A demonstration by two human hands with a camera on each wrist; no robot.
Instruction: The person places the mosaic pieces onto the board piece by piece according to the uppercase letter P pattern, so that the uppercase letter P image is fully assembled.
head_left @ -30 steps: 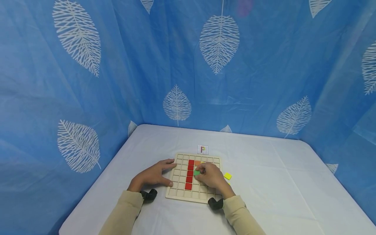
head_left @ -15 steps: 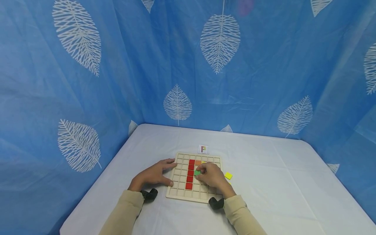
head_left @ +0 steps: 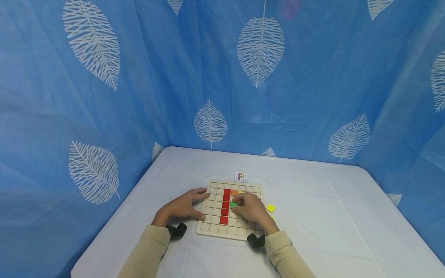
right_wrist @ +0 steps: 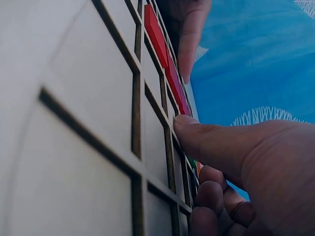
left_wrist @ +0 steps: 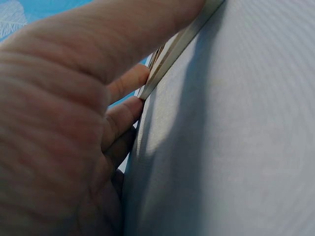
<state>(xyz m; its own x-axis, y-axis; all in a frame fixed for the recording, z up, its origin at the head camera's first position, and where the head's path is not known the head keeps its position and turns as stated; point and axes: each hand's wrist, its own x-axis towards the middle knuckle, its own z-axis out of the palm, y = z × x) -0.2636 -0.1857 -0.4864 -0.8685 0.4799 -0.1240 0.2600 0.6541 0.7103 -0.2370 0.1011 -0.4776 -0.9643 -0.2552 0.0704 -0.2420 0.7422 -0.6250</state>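
A wooden grid board (head_left: pixel 219 235) lies on the table in the head view. A column of several red square tiles (head_left: pixel 224 212) fills part of it, with an orange tile (head_left: pixel 234 192) beside the column's top. My right hand (head_left: pixel 253 208) pinches a green tile (head_left: pixel 233 205) between thumb and fingers, right of the red column. Part of a yellow tile (head_left: pixel 240 192) shows behind that hand. My left hand (head_left: pixel 182 204) rests at the board's left edge, fingers and thumb spread, touching the rim; the left wrist view shows its fingertips (left_wrist: pixel 133 105) against the board's side.
A small pattern card (head_left: pixel 240 177) lies just beyond the board. To the board's right is a loose yellow tile (head_left: pixel 270 208), with a sliver of another yellow piece by the right wrist. Blue leaf-print curtains (head_left: pixel 302 96) surround the white-covered table (head_left: pixel 330 208).
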